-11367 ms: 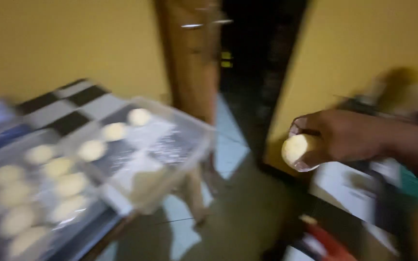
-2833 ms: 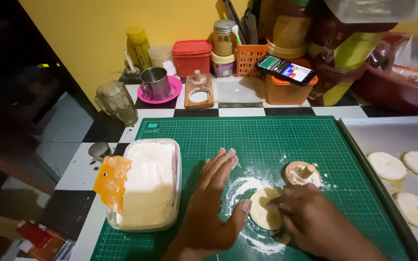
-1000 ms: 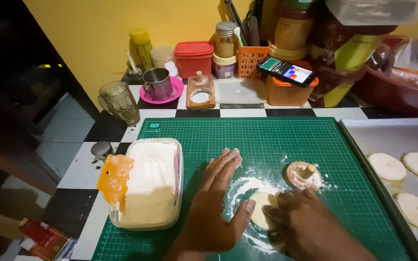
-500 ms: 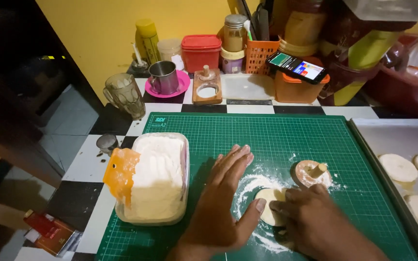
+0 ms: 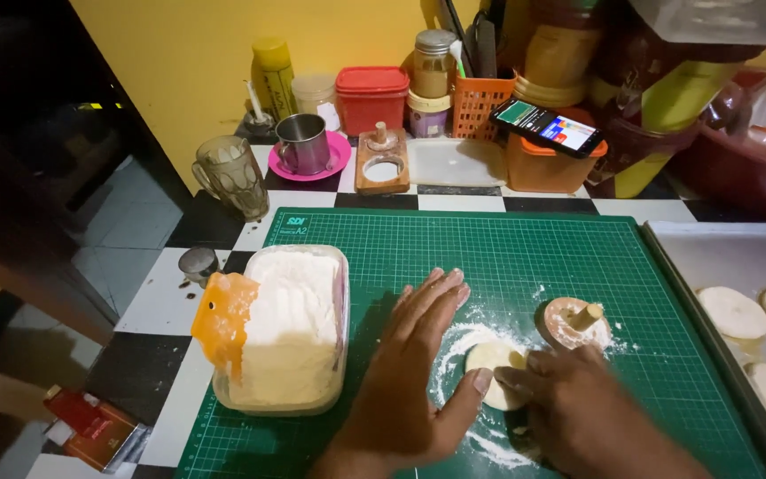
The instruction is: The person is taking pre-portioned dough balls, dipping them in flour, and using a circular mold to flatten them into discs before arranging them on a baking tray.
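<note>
Your left hand (image 5: 414, 372) lies flat on the green cutting mat (image 5: 525, 257), thumb touching the dough disc (image 5: 492, 359). Your right hand (image 5: 578, 412) presses the disc's other edge. Flour tub (image 5: 287, 328) sits just left.

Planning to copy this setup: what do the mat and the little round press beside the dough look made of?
The green mat looks like matte vinyl or rubber, with a printed grid. The round press seems unfinished wood: pale, floury, with a peg handle.
</note>
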